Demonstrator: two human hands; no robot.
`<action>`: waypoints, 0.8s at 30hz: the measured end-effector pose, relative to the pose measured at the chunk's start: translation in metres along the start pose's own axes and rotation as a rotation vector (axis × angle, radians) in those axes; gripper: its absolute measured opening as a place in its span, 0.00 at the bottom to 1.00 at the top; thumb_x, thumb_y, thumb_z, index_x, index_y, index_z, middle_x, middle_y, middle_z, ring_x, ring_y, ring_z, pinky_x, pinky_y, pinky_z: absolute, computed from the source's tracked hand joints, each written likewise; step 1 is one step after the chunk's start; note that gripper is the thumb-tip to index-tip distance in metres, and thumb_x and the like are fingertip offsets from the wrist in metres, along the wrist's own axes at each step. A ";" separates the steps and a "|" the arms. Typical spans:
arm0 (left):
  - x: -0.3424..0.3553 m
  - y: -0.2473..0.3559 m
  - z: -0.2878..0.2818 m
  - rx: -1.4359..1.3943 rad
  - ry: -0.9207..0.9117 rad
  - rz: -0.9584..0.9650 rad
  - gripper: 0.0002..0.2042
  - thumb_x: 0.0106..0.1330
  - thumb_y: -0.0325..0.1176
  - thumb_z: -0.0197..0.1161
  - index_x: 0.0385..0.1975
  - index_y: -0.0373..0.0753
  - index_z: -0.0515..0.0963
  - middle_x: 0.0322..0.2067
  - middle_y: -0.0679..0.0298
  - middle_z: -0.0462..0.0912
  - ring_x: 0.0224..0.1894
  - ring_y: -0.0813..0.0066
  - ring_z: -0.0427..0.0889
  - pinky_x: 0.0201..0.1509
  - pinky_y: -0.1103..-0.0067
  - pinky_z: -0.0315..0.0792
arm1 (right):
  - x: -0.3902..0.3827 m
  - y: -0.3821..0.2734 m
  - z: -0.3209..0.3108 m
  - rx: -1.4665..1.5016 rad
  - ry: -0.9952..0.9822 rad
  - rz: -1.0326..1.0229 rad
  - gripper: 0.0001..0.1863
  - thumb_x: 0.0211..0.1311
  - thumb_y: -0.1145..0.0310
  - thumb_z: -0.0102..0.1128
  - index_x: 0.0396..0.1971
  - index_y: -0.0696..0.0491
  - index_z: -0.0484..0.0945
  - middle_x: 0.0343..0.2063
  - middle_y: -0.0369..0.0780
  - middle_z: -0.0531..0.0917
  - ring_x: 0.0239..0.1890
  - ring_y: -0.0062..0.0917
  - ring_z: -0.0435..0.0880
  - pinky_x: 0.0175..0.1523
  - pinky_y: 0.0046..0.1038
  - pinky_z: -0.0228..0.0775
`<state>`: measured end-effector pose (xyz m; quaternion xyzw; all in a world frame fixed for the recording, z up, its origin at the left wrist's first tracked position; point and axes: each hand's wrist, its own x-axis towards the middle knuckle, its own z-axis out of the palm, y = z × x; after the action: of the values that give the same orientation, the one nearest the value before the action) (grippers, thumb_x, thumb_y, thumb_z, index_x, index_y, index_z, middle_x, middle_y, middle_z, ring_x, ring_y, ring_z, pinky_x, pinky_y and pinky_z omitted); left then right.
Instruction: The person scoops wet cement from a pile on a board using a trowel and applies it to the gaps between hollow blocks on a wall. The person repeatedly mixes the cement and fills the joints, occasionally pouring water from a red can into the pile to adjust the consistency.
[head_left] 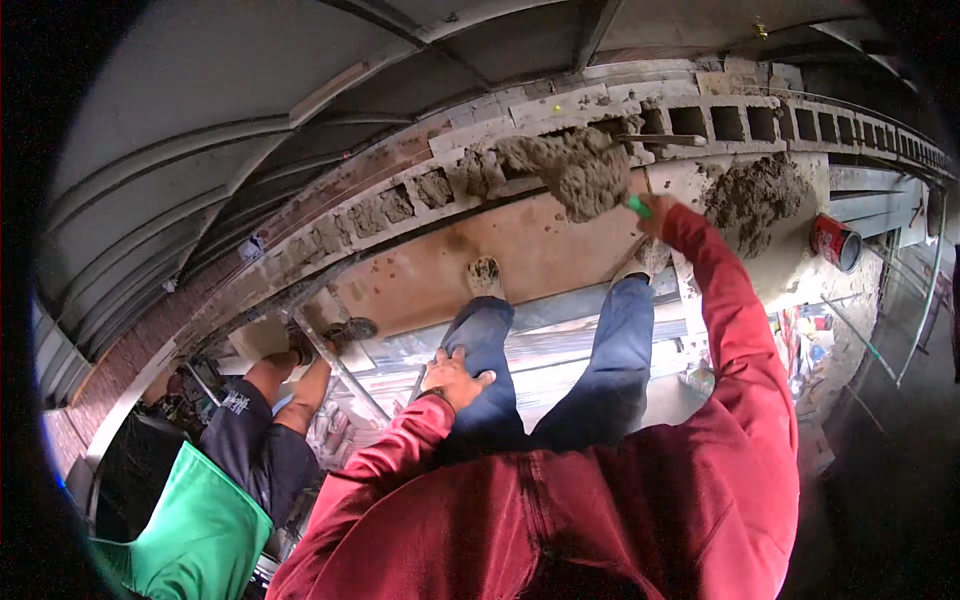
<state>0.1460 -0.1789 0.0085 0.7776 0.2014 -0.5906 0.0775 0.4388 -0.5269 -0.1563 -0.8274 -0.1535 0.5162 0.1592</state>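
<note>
My right hand (655, 216) is closed around the green handle of a trowel (638, 206). A large lump of wet grey mortar (592, 180) covers its blade and lies against a row of hollow concrete blocks (683, 123). Several block cavities toward the left are filled with mortar. My left hand (455, 380) rests on my left thigh with its fingers spread, holding nothing. A stick-like wooden piece (665, 139) lies across the top of the blocks, just beyond the trowel.
My feet stand on a mortar-stained wooden plank (420, 285) along the wall. A mortar heap (757, 205) sits at right, beside a red can (838, 243). To the left is another person in a green shirt (195, 530), next to a metal pole (340, 368). Metal roofing (230, 80) hangs overhead.
</note>
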 end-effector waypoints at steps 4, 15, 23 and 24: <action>-0.003 -0.013 0.012 -0.028 0.029 -0.010 0.42 0.51 0.62 0.59 0.61 0.39 0.60 0.55 0.41 0.64 0.57 0.42 0.66 0.60 0.62 0.63 | 0.013 -0.053 -0.031 -0.262 0.270 0.010 0.23 0.53 0.59 0.59 0.49 0.49 0.69 0.36 0.48 0.81 0.39 0.41 0.81 0.43 0.40 0.73; -0.008 -0.016 0.006 -0.053 -0.019 -0.039 0.41 0.53 0.63 0.56 0.61 0.38 0.60 0.59 0.43 0.60 0.60 0.44 0.62 0.62 0.63 0.62 | 0.028 -0.018 0.047 -0.144 0.562 -0.034 0.21 0.59 0.61 0.55 0.51 0.50 0.66 0.43 0.45 0.77 0.45 0.44 0.77 0.47 0.42 0.71; -0.008 -0.022 0.001 -0.099 0.001 -0.040 0.40 0.53 0.62 0.56 0.60 0.38 0.62 0.56 0.43 0.64 0.58 0.45 0.66 0.60 0.64 0.63 | 0.038 -0.048 0.135 0.271 0.699 0.514 0.22 0.53 0.63 0.60 0.48 0.50 0.67 0.36 0.52 0.79 0.38 0.51 0.78 0.39 0.46 0.70; -0.006 -0.020 0.000 -0.092 0.009 -0.024 0.40 0.53 0.62 0.57 0.60 0.38 0.62 0.57 0.43 0.64 0.58 0.45 0.66 0.60 0.64 0.63 | 0.058 -0.051 0.143 0.350 0.620 0.627 0.22 0.52 0.64 0.60 0.47 0.50 0.67 0.34 0.52 0.79 0.37 0.51 0.78 0.39 0.46 0.70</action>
<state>0.1366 -0.1616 0.0162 0.7734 0.2381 -0.5780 0.1052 0.3298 -0.4415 -0.2410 -0.9097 0.2476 0.2861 0.1711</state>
